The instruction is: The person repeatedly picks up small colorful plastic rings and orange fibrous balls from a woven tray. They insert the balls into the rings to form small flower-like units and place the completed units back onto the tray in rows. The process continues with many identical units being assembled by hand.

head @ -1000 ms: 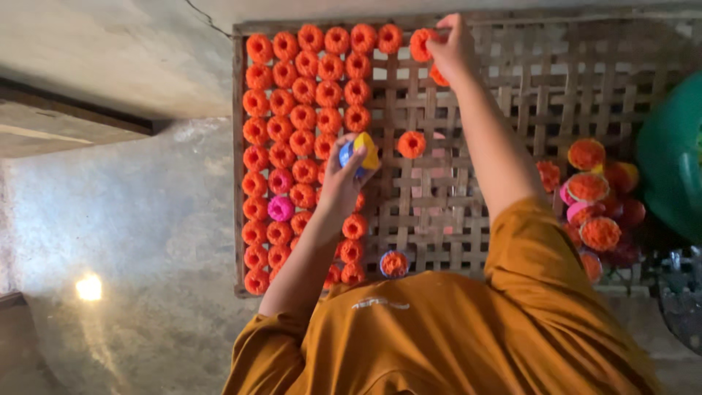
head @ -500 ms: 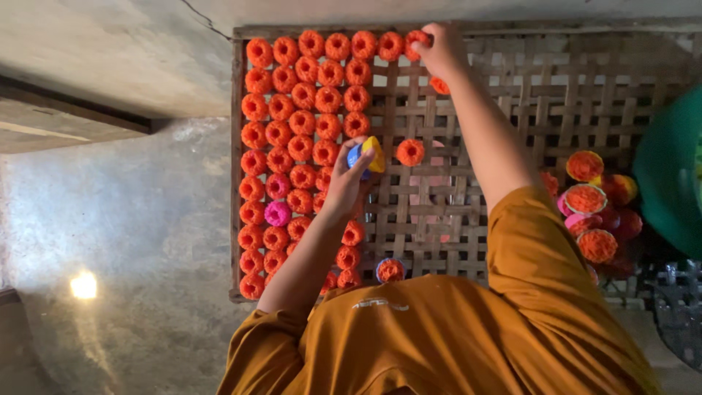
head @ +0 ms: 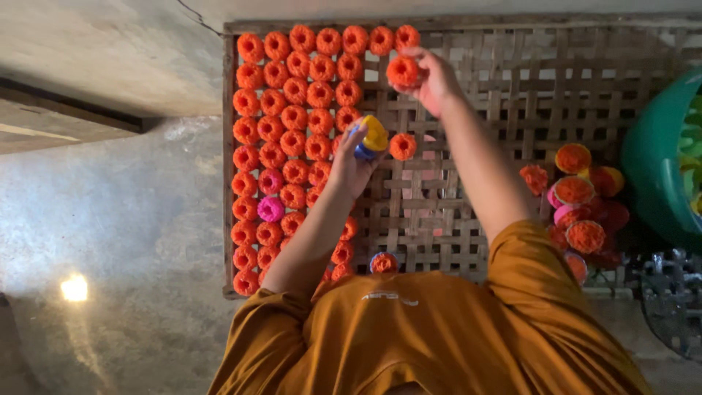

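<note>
Head view: right hand (head: 437,80) pinches an orange ring (head: 403,72) just right of the ring rows (head: 292,132) on the lattice tray (head: 512,124), left hand (head: 351,164) curled around a yellow-blue bottle (head: 371,139); a loose pinch could drop the ring onto set rows.

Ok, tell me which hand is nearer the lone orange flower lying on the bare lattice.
Left. The left hand, holding a blue-and-yellow bottle, is just beside the lone orange flower; the right hand is farther up, holding another flower.

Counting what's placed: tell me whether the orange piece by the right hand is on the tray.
Off: the right hand holds the orange piece above the woven tray.
</note>
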